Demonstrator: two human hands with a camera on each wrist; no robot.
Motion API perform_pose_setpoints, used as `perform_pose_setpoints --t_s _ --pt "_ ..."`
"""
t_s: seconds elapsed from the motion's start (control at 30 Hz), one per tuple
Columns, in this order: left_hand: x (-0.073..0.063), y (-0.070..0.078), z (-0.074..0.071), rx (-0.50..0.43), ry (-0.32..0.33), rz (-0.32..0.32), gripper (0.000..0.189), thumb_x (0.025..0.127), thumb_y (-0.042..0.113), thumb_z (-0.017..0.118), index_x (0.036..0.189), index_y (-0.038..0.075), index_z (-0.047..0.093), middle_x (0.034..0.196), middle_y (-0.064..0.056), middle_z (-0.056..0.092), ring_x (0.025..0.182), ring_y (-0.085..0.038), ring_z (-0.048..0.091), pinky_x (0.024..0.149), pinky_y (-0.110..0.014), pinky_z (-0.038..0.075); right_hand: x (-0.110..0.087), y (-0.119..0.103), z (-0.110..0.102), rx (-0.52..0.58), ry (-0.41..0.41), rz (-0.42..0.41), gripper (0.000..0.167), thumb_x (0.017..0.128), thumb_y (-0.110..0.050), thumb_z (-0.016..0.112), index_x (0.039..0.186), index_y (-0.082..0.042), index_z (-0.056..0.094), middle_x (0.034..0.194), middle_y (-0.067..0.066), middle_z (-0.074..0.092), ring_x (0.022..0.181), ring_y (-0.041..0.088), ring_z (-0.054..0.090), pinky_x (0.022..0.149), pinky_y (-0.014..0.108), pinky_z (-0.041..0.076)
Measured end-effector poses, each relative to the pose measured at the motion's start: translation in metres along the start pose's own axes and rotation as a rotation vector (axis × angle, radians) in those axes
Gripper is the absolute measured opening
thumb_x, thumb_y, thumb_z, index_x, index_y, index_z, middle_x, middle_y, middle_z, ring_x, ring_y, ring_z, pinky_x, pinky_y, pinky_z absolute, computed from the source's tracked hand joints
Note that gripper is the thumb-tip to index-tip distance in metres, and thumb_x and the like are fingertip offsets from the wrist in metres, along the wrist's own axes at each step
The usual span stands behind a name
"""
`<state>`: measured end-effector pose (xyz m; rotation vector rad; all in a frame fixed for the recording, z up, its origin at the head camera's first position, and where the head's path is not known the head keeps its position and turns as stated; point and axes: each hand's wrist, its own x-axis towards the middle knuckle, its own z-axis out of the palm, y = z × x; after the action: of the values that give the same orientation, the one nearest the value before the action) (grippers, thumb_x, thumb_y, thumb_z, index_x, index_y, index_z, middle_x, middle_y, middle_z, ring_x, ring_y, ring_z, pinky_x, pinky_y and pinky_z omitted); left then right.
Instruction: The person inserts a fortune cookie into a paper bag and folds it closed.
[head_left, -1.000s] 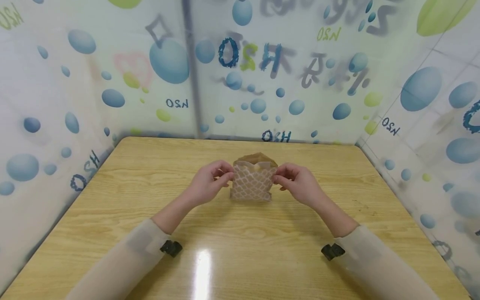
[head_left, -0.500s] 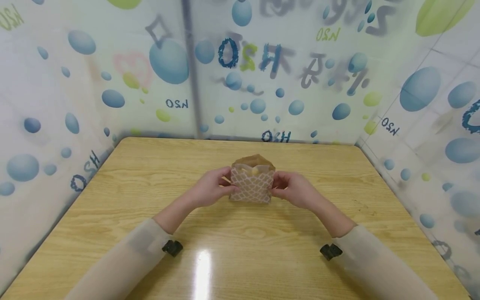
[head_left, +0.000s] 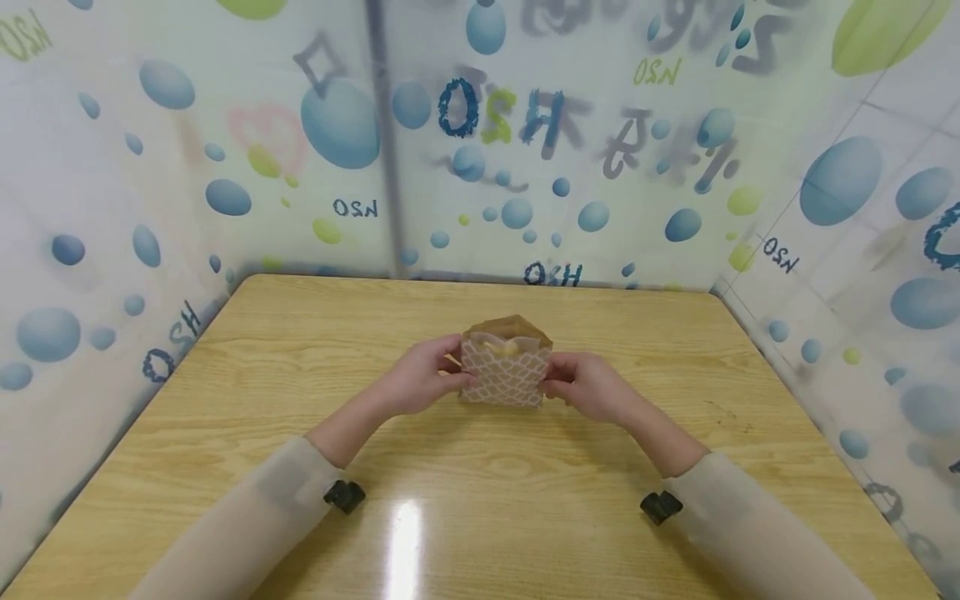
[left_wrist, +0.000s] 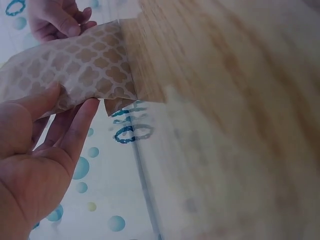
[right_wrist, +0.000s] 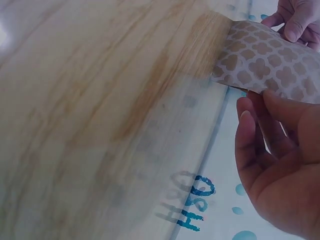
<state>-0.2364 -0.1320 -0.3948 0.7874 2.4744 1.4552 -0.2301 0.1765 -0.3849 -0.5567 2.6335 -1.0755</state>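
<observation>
On the wooden tabletop (head_left: 495,483), the head view shows a lattice-patterned paper bag (head_left: 504,377) standing with its mouth open at the top, something yellowish (head_left: 508,347) showing inside; the left hand (head_left: 420,377) and right hand (head_left: 596,387) grasp opposite sides. From the left wrist, thumb and fingers pinch one side edge. From the right wrist, thumb and fingers pinch the other.
</observation>
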Motion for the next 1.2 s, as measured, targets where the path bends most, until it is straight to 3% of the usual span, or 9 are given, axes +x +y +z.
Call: perform_pose_setpoints --t_s 0.17,0.37,0.57,0.67,0.8,0.9,1.0,1.2 --pt "0.001 0.001 0.0 0.004 0.009 -0.002 0.028 0.101 0.007 0.079 0.126 0.002 0.068 0.118 -0.016 0.074 0.108 -0.03 0.078 0.085 -0.03 0.066 0.0 0.003 -0.001 0.016 0.027 0.007 0.012 0.108 -0.021 0.07 0.115 -0.014 0.076 0.11 0.009 0.078 0.093 0.026 0.071 0.074 0.032 0.059" --pt "0.001 0.002 0.0 0.003 0.017 -0.019 0.025 0.101 0.007 0.079 0.123 0.003 0.069 0.117 -0.016 0.074 0.108 -0.03 0.078 0.085 -0.031 0.066 0.0 0.005 -0.002 0.036 0.033 -0.035 0.009 0.11 -0.016 0.066 0.11 -0.012 0.074 0.105 0.011 0.079 0.095 0.031 0.074 0.076 0.039 0.062" --pt "0.001 0.001 0.0 0.015 0.011 -0.015 0.024 0.101 0.01 0.079 0.122 0.004 0.07 0.119 -0.014 0.075 0.109 -0.029 0.078 0.088 -0.033 0.066 0.0 0.005 -0.003 0.029 0.022 -0.019 0.009 0.11 -0.02 0.066 0.111 -0.013 0.072 0.106 0.009 0.078 0.099 0.03 0.074 0.078 0.042 0.064" --pt "-0.001 0.001 -0.001 0.032 0.023 0.001 0.027 0.102 0.014 0.08 0.125 0.006 0.068 0.122 -0.012 0.073 0.114 -0.029 0.076 0.09 -0.034 0.066 -0.001 0.005 -0.003 0.027 0.054 -0.039 0.017 0.109 -0.022 0.069 0.123 -0.012 0.069 0.119 0.01 0.076 0.104 0.028 0.073 0.082 0.037 0.063" --pt "-0.003 0.005 -0.003 0.036 0.091 0.086 0.043 0.103 0.013 0.078 0.141 0.006 0.06 0.133 -0.014 0.067 0.12 -0.033 0.074 0.09 -0.037 0.067 -0.002 0.002 -0.004 0.085 0.139 -0.151 0.046 0.106 -0.019 0.075 0.146 -0.011 0.054 0.144 0.016 0.065 0.119 0.031 0.073 0.095 0.044 0.064" --pt "-0.003 0.008 -0.002 0.06 0.142 0.185 0.055 0.102 0.006 0.077 0.151 0.006 0.051 0.137 -0.018 0.065 0.118 -0.035 0.074 0.088 -0.038 0.068 -0.003 -0.003 -0.004 0.115 0.197 -0.257 0.062 0.104 -0.014 0.077 0.156 -0.014 0.044 0.15 0.019 0.061 0.127 0.038 0.071 0.103 0.058 0.061" --pt "-0.003 0.011 0.0 0.114 0.169 0.281 0.062 0.102 0.0 0.075 0.156 0.005 0.045 0.137 -0.021 0.062 0.115 -0.034 0.075 0.086 -0.037 0.068 -0.004 -0.007 -0.002 0.081 0.246 -0.353 0.067 0.103 -0.008 0.076 0.159 -0.015 0.041 0.149 0.019 0.061 0.124 0.039 0.071 0.103 0.061 0.06" --pt "-0.004 0.013 0.005 0.242 0.208 0.438 0.059 0.101 -0.003 0.075 0.153 0.007 0.049 0.138 -0.02 0.058 0.107 -0.03 0.072 0.079 -0.029 0.066 -0.006 -0.01 0.002 -0.036 0.311 -0.555 0.058 0.101 0.002 0.075 0.153 -0.012 0.054 0.142 0.015 0.061 0.117 0.032 0.069 0.092 0.05 0.066"
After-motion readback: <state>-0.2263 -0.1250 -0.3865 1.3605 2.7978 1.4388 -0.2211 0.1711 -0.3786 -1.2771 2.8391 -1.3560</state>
